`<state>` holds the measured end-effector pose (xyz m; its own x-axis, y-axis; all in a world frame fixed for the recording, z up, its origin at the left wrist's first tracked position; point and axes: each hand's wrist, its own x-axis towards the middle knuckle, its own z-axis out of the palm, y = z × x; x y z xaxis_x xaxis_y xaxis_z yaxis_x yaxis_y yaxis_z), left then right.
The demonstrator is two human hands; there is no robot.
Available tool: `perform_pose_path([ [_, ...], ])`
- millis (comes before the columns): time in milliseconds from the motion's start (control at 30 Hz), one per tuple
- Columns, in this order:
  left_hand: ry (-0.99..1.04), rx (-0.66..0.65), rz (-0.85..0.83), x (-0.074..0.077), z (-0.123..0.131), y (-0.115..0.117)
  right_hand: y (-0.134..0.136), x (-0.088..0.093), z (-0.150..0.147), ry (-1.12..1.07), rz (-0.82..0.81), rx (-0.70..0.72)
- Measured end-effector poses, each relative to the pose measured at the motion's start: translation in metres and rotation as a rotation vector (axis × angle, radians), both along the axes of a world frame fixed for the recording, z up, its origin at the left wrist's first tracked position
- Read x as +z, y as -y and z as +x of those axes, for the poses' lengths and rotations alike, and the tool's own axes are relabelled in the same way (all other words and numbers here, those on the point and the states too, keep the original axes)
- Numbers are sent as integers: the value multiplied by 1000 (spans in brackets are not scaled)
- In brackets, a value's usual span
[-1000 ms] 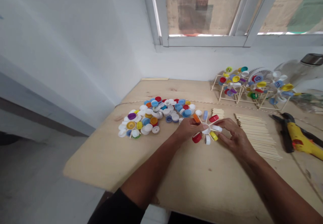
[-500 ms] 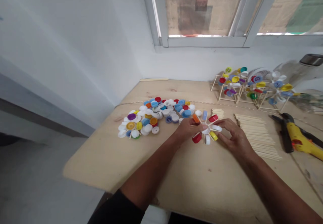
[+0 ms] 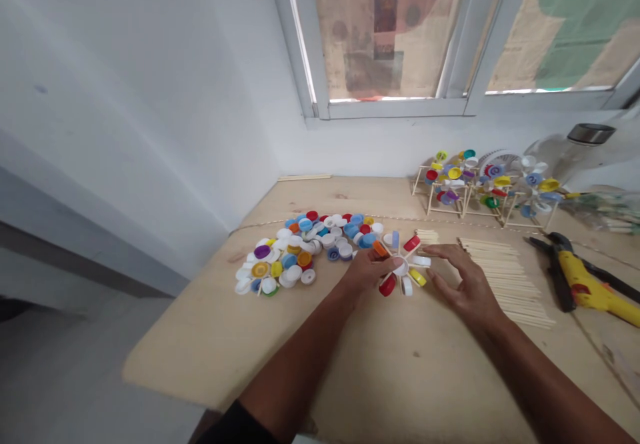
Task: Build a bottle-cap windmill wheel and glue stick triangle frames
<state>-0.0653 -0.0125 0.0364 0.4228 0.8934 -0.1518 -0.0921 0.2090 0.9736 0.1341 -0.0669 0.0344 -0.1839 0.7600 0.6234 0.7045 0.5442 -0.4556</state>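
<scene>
Pinching the cap wheel [image 3: 400,266] at its hub with my left grip [image 3: 367,275] right now, thumb laid over onto the white cap in the middle. So the wheel sits just off the fingertips on that side, held above the tabletop [image 3: 370,371], with its stick spokes fanning out and a cap on each tip I can see: orange, blue, two reds, two whites, a yellow. The orange one [image 3: 380,249] is right up by my left fingers.

My right grip [image 3: 465,285] is spread, finger and thumb apart, with the white cap on the right-hand spoke [image 3: 423,262] just at the mouth of the gap. Can't tell if skin is actually touching it.

Loose caps [image 3: 305,259] are heaped to the left of the wheel, long sticks [image 3: 507,284] are laid out past my right hand, and the yellow-and-black glue gun [image 3: 583,285] lies further right. More cap wheels on stick frames [image 3: 454,173] stand at the back.
</scene>
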Motion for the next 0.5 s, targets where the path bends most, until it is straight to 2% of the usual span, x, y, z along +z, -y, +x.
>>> perform_pose_path([
  [200, 101, -30, -61, -1, 0, 1, 0, 0, 0, 17, 4, -7],
  [500, 85, 0, -7, -7, 1, -1, 2, -1, -2, -12, -35, 6],
])
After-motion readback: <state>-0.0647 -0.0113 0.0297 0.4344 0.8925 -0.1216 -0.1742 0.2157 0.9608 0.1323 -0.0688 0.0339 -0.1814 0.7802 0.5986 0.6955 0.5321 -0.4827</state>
